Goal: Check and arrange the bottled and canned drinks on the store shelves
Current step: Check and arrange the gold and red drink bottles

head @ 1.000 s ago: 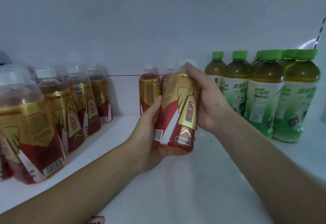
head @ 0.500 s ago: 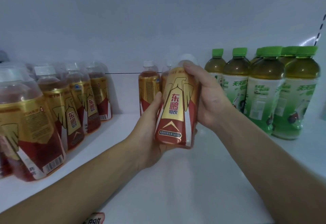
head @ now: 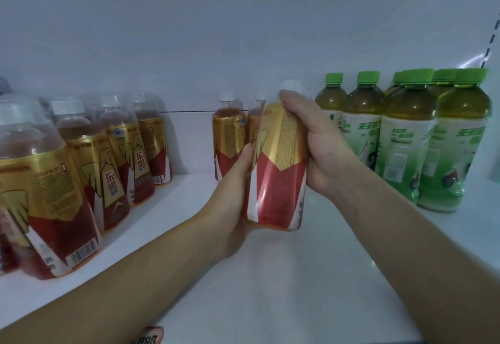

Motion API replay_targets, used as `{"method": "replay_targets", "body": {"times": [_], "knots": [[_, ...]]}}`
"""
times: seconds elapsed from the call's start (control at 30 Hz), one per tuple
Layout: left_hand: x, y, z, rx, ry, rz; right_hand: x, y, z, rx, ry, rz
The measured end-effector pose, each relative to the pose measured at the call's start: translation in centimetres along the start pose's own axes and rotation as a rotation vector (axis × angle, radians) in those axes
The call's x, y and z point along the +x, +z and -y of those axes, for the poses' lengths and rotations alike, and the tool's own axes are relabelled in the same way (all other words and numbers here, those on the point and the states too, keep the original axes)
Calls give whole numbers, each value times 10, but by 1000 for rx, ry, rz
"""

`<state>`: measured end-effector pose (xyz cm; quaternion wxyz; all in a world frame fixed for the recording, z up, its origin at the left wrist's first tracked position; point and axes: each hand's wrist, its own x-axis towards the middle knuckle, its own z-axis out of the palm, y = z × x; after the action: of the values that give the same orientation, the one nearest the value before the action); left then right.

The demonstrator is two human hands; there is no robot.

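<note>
Both hands grasped one red-gold bottle [head: 278, 170] above a white shelf [head: 311, 276], left hand [head: 232, 203] cupping its base, right hand [head: 316, 143] wrapping its shoulder, green bottles [head: 422, 138] at right.

both bare forearms reach in from the bottom corners of the frame and meet near the centre. the left grip [head: 232, 197] cups the base and lower side of a bottle [head: 278, 181], with its thumb pressed up along the left edge. the right grip [head: 322, 149] wraps the upper body from the right, thumb over the shoulder. its fingertips seem to lie behind, out of view.
</note>
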<state>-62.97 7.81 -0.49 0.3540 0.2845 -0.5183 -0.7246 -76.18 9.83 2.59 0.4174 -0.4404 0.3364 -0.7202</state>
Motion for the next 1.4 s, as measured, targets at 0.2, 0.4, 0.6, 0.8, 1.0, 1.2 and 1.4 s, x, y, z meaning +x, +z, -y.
{"method": "replay_targets", "body": {"times": [0.2, 0.4, 0.6, 0.8, 1.0, 1.2, 1.4], "knots": [[-1, -6, 6, 1, 50, -47, 2, -1, -1, -104, 2, -5], [-9, -8, 2, -137, -112, 93, 3, -5, -3, -141, 37, 61], [-4, 0, 10, 99, 133, -20, -2, 3, -1, -234, -117, -36], [-5, -7, 6, -99, 18, 50, 5, -3, -6, -413, 79, 28], [-7, -16, -5, -225, -70, 329, 7, -21, 7, -101, 233, 18], [-5, -21, -5, -307, -87, 517, 3, -28, 5, 92, 264, 45], [-13, -6, -3, 113, 69, 337, 0, -9, 11, -125, 71, 17]]}}
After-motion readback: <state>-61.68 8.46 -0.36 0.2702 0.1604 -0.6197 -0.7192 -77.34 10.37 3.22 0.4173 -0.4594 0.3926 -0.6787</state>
